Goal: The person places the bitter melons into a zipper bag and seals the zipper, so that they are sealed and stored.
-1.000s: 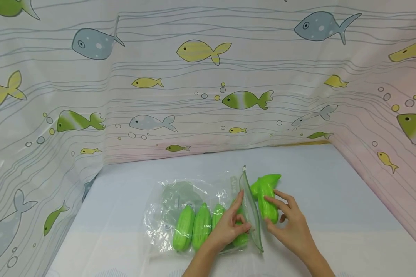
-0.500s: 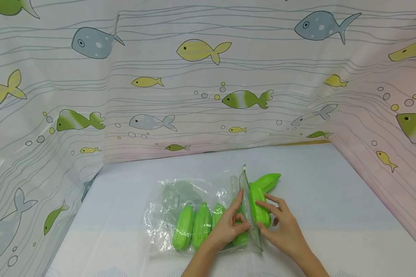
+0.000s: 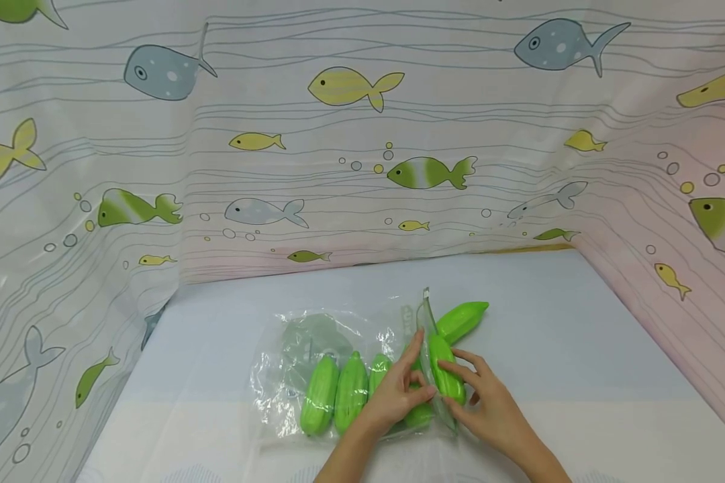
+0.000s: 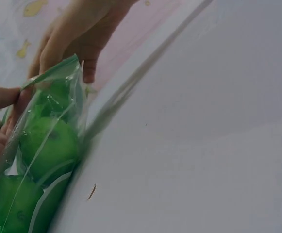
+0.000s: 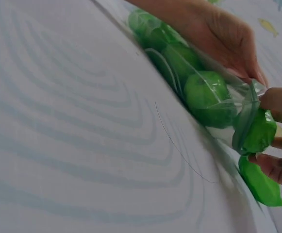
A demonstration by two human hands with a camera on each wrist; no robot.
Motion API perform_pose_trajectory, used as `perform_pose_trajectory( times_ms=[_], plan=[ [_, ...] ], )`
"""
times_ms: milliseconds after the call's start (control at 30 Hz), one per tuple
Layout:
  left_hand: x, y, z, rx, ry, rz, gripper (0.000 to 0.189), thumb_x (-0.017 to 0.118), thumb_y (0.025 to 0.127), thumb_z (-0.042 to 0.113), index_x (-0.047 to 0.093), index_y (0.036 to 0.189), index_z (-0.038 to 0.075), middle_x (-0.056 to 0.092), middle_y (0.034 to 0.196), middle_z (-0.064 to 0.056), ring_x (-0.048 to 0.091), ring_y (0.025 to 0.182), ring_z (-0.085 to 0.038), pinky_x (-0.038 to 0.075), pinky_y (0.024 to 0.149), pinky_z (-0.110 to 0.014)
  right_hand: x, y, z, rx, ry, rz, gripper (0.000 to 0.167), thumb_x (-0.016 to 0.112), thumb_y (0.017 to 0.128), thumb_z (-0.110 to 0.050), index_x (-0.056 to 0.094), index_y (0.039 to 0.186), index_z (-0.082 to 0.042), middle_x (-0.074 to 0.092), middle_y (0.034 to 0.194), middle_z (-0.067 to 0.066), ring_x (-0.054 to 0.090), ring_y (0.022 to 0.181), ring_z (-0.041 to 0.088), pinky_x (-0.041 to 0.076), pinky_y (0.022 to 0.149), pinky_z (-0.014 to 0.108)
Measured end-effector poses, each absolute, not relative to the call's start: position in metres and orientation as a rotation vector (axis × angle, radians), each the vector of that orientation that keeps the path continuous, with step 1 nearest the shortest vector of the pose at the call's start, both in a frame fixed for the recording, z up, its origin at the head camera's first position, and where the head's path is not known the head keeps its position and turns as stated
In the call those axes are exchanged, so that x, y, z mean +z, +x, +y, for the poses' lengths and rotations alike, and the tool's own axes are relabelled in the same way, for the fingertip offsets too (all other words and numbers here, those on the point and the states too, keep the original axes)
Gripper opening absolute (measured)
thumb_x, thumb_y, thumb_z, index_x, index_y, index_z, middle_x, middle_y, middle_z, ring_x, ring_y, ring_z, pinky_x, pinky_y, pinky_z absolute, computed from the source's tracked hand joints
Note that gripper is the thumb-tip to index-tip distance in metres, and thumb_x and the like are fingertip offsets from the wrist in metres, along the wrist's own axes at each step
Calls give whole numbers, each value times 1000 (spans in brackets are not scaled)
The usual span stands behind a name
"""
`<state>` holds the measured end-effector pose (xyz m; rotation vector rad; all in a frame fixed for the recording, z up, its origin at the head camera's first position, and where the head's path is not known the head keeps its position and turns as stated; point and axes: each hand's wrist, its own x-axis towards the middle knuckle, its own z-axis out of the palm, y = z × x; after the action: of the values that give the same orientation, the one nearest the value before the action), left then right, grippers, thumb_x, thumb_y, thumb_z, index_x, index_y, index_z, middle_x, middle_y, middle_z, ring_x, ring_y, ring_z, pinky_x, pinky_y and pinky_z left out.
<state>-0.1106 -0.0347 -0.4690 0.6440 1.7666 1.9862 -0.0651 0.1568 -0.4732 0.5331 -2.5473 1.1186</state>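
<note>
A clear zip bag [image 3: 284, 402] with a green rim lies flat, several green toy cucumbers [image 3: 320, 396] side by side inside it. My left hand [image 3: 395, 396] lies over the bag's right end; in the left wrist view its thumb [image 4: 2, 97] is at the bag's rim [image 4: 58, 70], pinching it. Between the fingers and thumb of my right hand [image 3: 489, 409], another cucumber [image 3: 444, 359] is held at the bag's mouth; the right wrist view shows its near end partly behind the rim [image 5: 247, 121]. One loose cucumber [image 3: 464, 322] rests on the table just beyond.
A pale blue and white cloth [image 3: 580, 349] covers the table. Hanging sheets printed with fish [image 3: 350, 201] enclose the left, back and right sides. A greyish round patch [image 3: 317, 342] shows on the bag's far left part.
My right hand has moved left with its cucumber, from beside the bag up to its mouth. The left hand and the bag have barely moved. More of the loose cucumber now shows.
</note>
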Motion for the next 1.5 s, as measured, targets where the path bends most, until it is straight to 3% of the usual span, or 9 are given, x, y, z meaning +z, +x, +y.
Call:
perform_pose_trajectory(
  times_ms=[167,267,533,833,1100,1333,1500],
  plan=[
    [-467,-110,-34,1999,646,1749,93,60,84,-13,7,156,16,-4,160,-16,57,72,-3,51,65,-15,-471,-62,158,1218,510,-2664,39,64,93,-15,61,131,-19,46,143,6,53,75,-1,49,60,22],
    [-467,-111,-34,2005,637,1751,94,61,84,-13,8,155,15,-4,160,-16,57,73,-4,51,66,-15,-469,-62,159,1228,482,-2689,37,58,96,-10,61,132,-20,49,142,6,55,82,2,50,63,22],
    [-467,-109,-33,2028,593,1729,93,61,84,-12,10,156,19,-1,161,-11,58,74,-5,53,68,-16,-473,-62,159,1280,521,-2668,43,66,92,-13,55,133,-9,55,133,10,62,83,6,48,53,19],
    [-465,-108,-32,2030,590,1723,94,61,85,-12,10,156,22,-2,161,-11,57,76,-5,53,68,-17,-481,-66,153,1326,507,-2670,46,71,82,3,57,125,-5,59,128,10,62,79,4,49,53,20],
    [-465,-109,-32,2028,612,1710,93,61,85,-11,9,156,20,-3,161,-11,58,76,-5,53,68,-17,-478,-64,150,1402,447,-2628,54,73,77,9,57,128,-4,68,105,4,65,75,5,52,54,21],
    [-466,-111,-30,2022,627,1698,93,61,86,-11,7,156,19,-3,161,-12,58,76,-4,53,69,-17,-482,-65,152,1445,607,-2573,36,70,78,12,69,110,-6,61,125,15,66,80,9,54,56,22],
    [-466,-110,-29,2015,624,1712,94,61,85,-12,7,156,18,-1,161,-13,59,75,-4,52,67,-17,-483,-67,156,1456,752,-2579,36,67,82,11,71,110,-10,56,129,25,66,87,14,54,59,22]
  ],
)
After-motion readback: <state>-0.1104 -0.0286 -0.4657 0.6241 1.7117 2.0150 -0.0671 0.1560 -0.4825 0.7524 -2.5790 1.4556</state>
